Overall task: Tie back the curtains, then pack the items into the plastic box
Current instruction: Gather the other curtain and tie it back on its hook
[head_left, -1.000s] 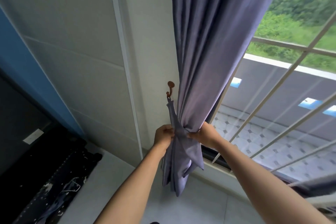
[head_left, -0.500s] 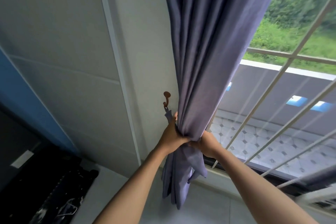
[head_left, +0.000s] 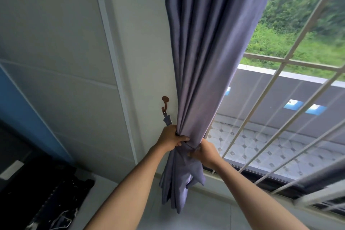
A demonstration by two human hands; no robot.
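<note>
So we've got the grey-purple curtain (head_left: 203, 65) bunched into one thick column right beside the wall, hanging straight down — its long axis is vertical, and both hands are clamped on it at the narrow waist. Our left hand (head_left: 170, 139) is on the wall side, fingers curled round the gathered folds, thumb wrapped across the front. Our right hand (head_left: 205, 153) sits just below and on the window side, pinching what looks like the tieback band (head_left: 186, 145) drawn across the bundle. We honestly can't tell if the band is fully wrapped round the back, since the fabric hides that.

The bit that matters: the little brown wall hook (head_left: 164, 103) is up and to the left of the grip, close to the left hand, with a strip of the same fabric (head_left: 167, 118) hanging off it down toward that hand. So the tie's anchored end is already on the hook, and the loose end has to travel from the right hand, round the bundle, toward the wall — our guess, anyway. The left hand is the nearer one to the hook.

Below the grip the curtain tail (head_left: 176, 183) flares out loose near the sill. No plastic box in view, so the packing part hasn't started as far as we can judge.
</note>
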